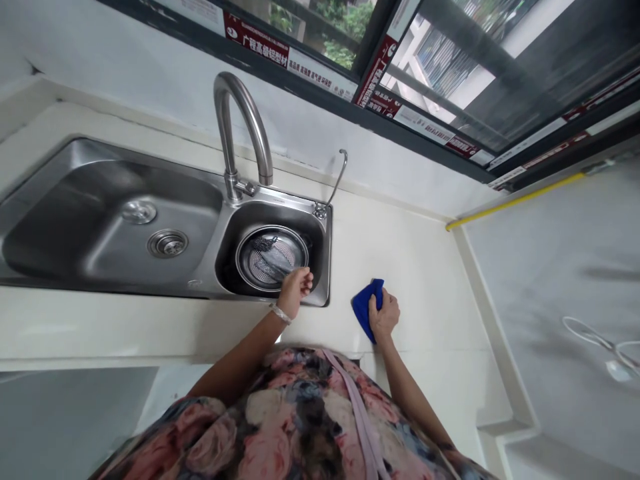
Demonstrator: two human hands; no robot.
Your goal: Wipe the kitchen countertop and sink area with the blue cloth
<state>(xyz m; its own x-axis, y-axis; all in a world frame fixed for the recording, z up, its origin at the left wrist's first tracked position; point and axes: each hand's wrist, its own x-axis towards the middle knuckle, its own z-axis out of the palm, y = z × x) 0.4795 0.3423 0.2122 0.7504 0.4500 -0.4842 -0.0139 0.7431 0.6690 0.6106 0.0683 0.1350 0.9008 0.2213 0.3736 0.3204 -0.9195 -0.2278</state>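
Observation:
My left hand (295, 291), with a silver bracelet (281, 314) at the wrist, curls at the near rim of a round steel mesh strainer (271, 259). The strainer sits in the smaller basin (273, 230) of a stainless steel double sink. Inside it lies a dark scrubber or mesh pad (264, 244), partly in shadow. My right hand (384, 315) presses a folded blue cloth (367, 309) onto the cream countertop (415, 267), to the right of the sink. Whether my left hand grips the strainer's rim is hard to tell.
A curved steel tap (235, 113) rises behind the basins, with a thin soap-dispenser spout (336, 180) beside it. The larger basin (100, 220) holds a drain (167, 244). A window frame (425, 107) with red-labelled stickers runs behind. A white cable (595, 337) lies on a grey surface at right.

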